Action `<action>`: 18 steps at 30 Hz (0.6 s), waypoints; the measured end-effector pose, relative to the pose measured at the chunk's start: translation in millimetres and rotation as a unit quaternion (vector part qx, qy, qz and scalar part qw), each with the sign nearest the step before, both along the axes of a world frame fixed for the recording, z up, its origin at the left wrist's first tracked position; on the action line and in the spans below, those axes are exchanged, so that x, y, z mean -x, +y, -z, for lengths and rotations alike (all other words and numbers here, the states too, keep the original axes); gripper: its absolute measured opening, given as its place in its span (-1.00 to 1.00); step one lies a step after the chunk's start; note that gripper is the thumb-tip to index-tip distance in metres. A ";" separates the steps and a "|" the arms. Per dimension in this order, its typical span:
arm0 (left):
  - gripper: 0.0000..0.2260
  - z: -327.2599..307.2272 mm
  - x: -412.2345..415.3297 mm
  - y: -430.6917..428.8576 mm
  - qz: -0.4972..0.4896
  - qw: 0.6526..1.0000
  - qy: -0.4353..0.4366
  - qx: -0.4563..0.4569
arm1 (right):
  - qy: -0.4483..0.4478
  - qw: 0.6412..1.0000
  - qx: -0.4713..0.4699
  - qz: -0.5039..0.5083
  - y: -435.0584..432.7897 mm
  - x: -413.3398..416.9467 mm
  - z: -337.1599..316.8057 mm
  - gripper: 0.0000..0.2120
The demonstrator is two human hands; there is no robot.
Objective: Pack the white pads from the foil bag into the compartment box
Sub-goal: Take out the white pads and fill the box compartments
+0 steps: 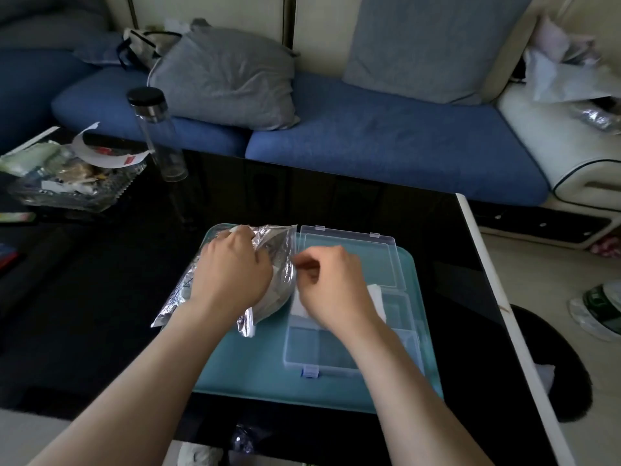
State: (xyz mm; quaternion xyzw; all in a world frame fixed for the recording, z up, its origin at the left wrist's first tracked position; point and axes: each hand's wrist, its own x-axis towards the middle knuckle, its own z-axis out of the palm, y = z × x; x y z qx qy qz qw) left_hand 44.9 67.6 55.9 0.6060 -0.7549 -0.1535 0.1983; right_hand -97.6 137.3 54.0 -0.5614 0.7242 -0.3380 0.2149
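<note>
Your left hand [232,274] lies over the bag [274,237], just left of the box [291,344], with the fingers curled down round the crumpled foil at the end farthest from you, so it grips the bag and pins it to the mat [255,364]. Your right hand [331,287] hovers over the box's far-left cell, knuckles up and fingers curled in, with thumb and forefinger coming together at the bag's edge nearest the box. Whether they pinch a pad, the film, or nothing cannot be told from here. This looks like the drawing-out step, so hold the foil down firmly with the left hand so the mouth stays open toward the box. Take one pad by a corner rather than a bunch, and lift it clear before you swing it across, since the thin film is likely to drag along with it. Some pads [375,296] already lie in the far cells of the box, directly beneath your right hand and showing on both sides of it. Any pads inside the bag are hidden under the left hand. The near cell looks unfilled, so it is the likely next place. The lid [353,253] lies open beyond the box.
</note>
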 end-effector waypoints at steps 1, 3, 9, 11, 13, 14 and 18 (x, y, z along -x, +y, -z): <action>-0.84 -0.6 -0.5 0.1 0.001 1.000 0.000 0.000 | -0.011 1.000 -0.005 -0.008 -2.5 -6.3 2.6 -0.75; -0.82 -2.0 -4.3 0.1 -0.003 1.000 -0.004 -0.005 | -0.019 0.999 -0.025 -0.010 -8.9 -18.3 7.3 -0.83; -0.82 -7.3 -12.4 -2.0 -0.011 0.998 0.032 -0.062 | -0.018 0.991 -0.126 -0.046 -18.9 -39.6 8.0 -0.87; -0.81 -8.7 -13.5 -2.0 -0.015 0.996 0.047 -0.077 | -0.028 0.989 -0.141 -0.042 -22.2 -43.8 10.1 -0.79; -0.82 -10.5 -14.6 -1.4 -0.016 0.995 0.052 -0.089 | -0.059 0.987 -0.148 -0.024 -25.8 -45.4 11.9 -0.81; -0.84 -11.7 -14.7 -0.7 -0.016 0.994 0.054 -0.092 | -0.076 0.985 -0.155 -0.016 -27.5 -45.4 12.8 -0.83; -0.86 -15.9 -15.7 0.7 -0.022 0.992 0.071 -0.097 | -0.112 0.978 -0.174 0.003 -33.6 -46.2 17.2 -0.89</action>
